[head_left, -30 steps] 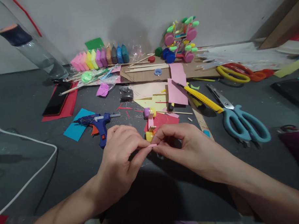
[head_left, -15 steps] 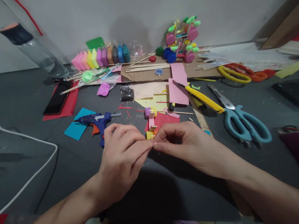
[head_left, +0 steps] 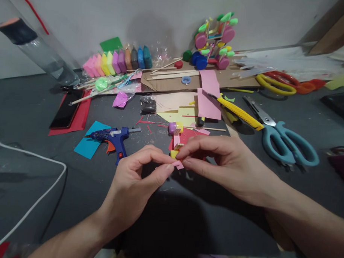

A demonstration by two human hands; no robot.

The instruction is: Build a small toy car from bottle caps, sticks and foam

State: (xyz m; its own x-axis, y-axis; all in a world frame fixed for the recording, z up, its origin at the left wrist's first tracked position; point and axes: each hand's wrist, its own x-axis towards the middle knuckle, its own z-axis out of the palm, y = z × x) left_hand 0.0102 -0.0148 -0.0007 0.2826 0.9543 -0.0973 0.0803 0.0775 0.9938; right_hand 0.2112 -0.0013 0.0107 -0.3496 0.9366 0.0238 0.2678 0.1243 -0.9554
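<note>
A small strip of pink paper [head_left: 178,165] is pinched between the thumb and index finger of my left hand [head_left: 143,177]. My right hand [head_left: 224,164] meets it from the other side, its thumb and forefinger drawn together at the strip's right end. Just beyond the fingertips sits a small yellow piece [head_left: 173,154], partly covered by my right hand. Behind that come short wooden stick ends, a pink paper bit and a purple and yellow roll [head_left: 175,127], with red paper [head_left: 188,136] beneath.
A blue glue gun [head_left: 112,136] lies on blue paper at left. Teal scissors [head_left: 284,138] and a yellow-handled cutter [head_left: 240,113] lie at right. Colored clay packs [head_left: 118,62], a water bottle [head_left: 40,51] and a wheeled craft model [head_left: 216,40] stand at the back.
My left hand has turned so its thumb shows, and the fingertips have parted slightly, bringing more of the pink strip into sight. The whole view has shifted a little.
</note>
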